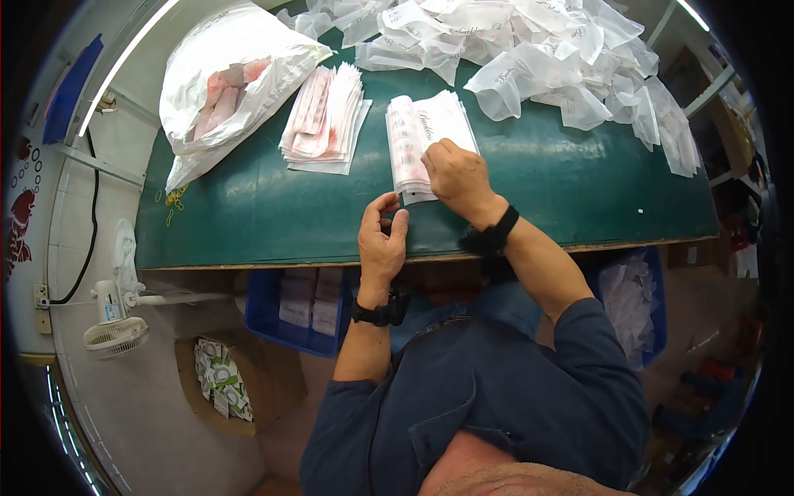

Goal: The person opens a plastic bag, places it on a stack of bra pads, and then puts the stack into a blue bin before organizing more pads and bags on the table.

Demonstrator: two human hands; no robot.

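A stack of printed translucent bags point(408, 140) lies on the green table, its left part folded over in a layered strip. My right hand point(459, 175) rests on the right side of this stack with its fingers curled closed; what they pinch, if anything, is hidden. At the stack's lower left corner is my left hand point(383, 240), palm partly turned up, thumb and fingers apart, fingertips at or just beside the bag edges. To the left lies another pile of folded bags point(321, 124), pinkish and fanned out.
A large white sack point(236, 50) with pinkish contents stands at the back left. Loose translucent bags point(538, 58) heap across the back right of the green table point(562, 198). Yellow rubber bands point(174, 197) lie at left. Below are blue bins point(256, 306), a carton point(269, 376) and a fan point(116, 335).
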